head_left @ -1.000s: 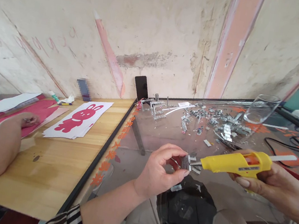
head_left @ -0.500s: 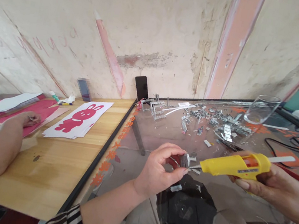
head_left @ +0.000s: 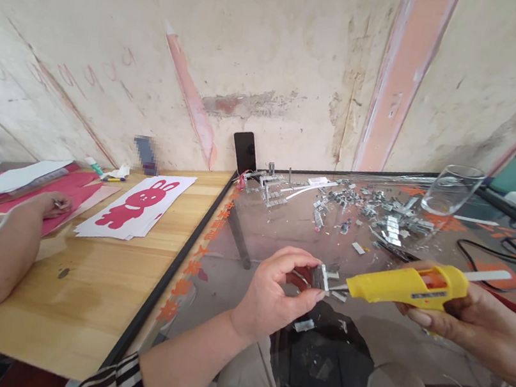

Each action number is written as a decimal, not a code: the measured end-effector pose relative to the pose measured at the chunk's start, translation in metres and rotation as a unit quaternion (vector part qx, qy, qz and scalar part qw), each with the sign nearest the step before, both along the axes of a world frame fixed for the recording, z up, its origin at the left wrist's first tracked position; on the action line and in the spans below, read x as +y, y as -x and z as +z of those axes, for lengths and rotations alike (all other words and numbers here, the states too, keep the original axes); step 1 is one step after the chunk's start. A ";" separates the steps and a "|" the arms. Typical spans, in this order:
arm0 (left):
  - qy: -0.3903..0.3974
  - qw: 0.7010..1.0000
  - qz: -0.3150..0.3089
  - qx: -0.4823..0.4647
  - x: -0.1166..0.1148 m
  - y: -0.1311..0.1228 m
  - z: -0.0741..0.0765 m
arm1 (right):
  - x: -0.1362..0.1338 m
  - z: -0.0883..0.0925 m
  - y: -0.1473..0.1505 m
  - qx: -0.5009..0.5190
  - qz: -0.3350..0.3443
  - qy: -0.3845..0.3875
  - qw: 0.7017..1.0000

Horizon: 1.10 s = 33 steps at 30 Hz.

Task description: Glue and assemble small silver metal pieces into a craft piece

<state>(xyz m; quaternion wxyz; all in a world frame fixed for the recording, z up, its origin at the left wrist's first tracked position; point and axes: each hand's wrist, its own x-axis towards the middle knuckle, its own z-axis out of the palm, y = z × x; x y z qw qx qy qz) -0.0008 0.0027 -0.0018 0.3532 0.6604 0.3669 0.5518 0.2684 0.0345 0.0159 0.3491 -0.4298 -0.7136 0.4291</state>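
Note:
Between the thumb and fingers of my left hand is a small silver-grey block-like piece, held above the glass tabletop. My right hand is wrapped round a yellow hot glue gun, with a white glue stick poking out of its back end. The gun's nozzle points left at the side of the silver piece, very close to it; whether they touch I cannot tell. Small silver scraps lie on the glass below.
Many silver pieces are strewn at the back of the glass, near a drinking glass and black cables. A phone leans on the wall. On the wooden table at left lie a rabbit cutout and another person's arm.
The silver piece has turned slightly in my left hand, and the glue gun has shifted a touch to the right. At left, the other person's hand has moved slightly.

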 end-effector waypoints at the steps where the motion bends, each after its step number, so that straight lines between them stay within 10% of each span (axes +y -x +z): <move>1: 0.000 1.000 0.000 0.000 0.000 0.000 0.000 | 0.000 0.000 0.000 0.003 0.001 -0.004 1.000; 33: -0.008 0.999 0.009 0.045 0.000 0.001 0.000 | 0.001 -0.006 -0.005 -0.031 0.012 -0.007 0.999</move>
